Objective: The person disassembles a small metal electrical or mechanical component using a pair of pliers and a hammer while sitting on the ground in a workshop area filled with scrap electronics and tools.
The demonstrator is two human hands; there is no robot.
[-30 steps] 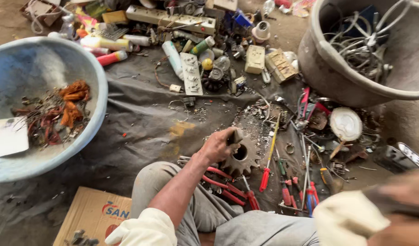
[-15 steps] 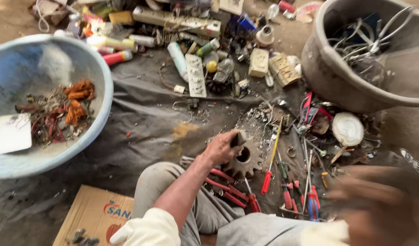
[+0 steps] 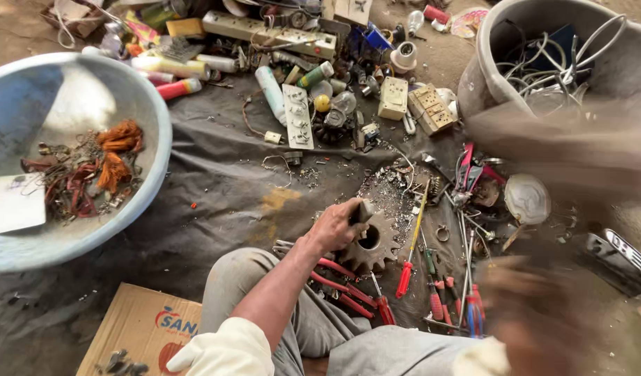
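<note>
The left hand (image 3: 338, 226) was closed around a small dark metal piece (image 3: 363, 211) and rested against the upper left rim of a toothed gear wheel (image 3: 371, 241). The gear wheel lay flat on a dark ground sheet (image 3: 216, 188), just in front of the person's knees, with its centre hole open to view. The right hand (image 3: 536, 306) appeared only as a motion blur at the lower right; whether it was wide, narrow or holding anything could not be told.

Items adjacent to the gear wheel:
- Pliers with red handles (image 3: 338, 282) lay just below the left hand, partly against the trouser leg.
- A screwdriver with a yellow shaft and red handle (image 3: 412, 244) lay just to the right of the gear wheel.
- Small metal fragments (image 3: 390, 188) were scattered directly beyond the gear wheel.

Items farther out:
- A pale blue basin (image 3: 150, 125) stood to the left, holding tangled copper wire (image 3: 115, 153) and a white card (image 3: 17, 202).
- A grey bucket (image 3: 487, 76) containing wire loops stood at the upper right.
- White switch plates (image 3: 298, 115) and tubes lay along the far edge of the sheet.
- A flattened cardboard box (image 3: 143, 327) lay at the lower left
</note>
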